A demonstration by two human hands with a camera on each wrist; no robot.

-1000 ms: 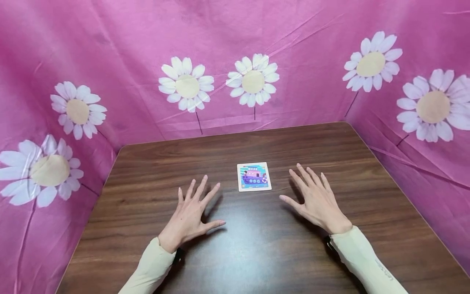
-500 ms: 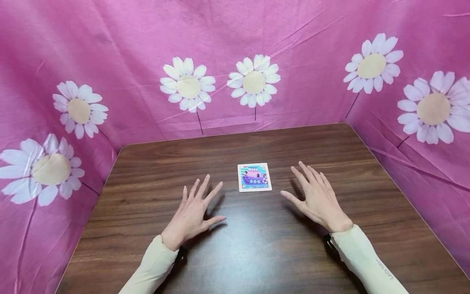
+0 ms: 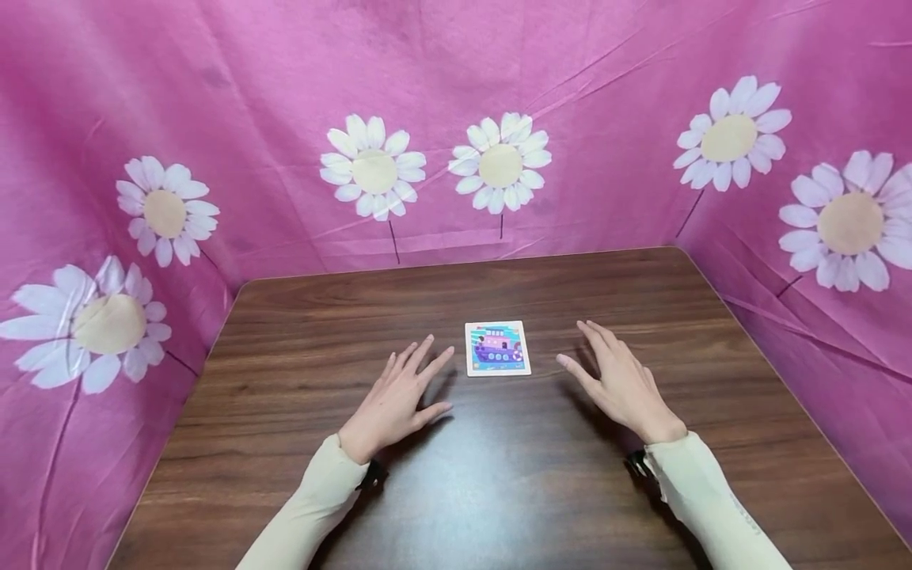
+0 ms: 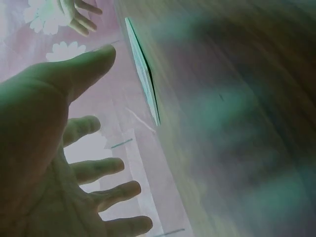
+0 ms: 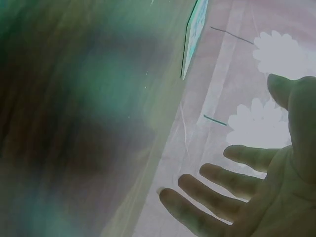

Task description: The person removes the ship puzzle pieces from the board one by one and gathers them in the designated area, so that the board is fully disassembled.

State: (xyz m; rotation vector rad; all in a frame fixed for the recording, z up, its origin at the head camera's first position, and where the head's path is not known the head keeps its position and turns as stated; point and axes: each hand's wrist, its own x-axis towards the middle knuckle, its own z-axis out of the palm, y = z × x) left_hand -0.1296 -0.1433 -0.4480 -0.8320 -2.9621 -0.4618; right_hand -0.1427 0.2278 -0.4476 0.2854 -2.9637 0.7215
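A square picture puzzle (image 3: 497, 348) with a pale border and a purple and pink ship lies flat on the dark wood table (image 3: 456, 459). To its left, my left hand (image 3: 399, 396) hovers palm down, fingers spread and holding nothing. My right hand (image 3: 623, 384) is on the other side, its thumb pointing at the puzzle across a short gap. Both wrist views show the puzzle edge-on, as a thin slab (image 4: 143, 71) in the left one and a pale sliver (image 5: 194, 39) in the right one. Neither hand touches it.
Behind the table and along both sides hangs a pink curtain (image 3: 285, 95) printed with large white daisies. The table's back edge (image 3: 456, 263) runs close to the cloth. Dark bands (image 3: 372, 475) sit at the wrists under pale sleeves.
My left hand has moved right, closer to the puzzle, and its fingers are less spread. My right hand's fingers have drawn together. The head view has shifted slightly; the puzzle stays on the table.
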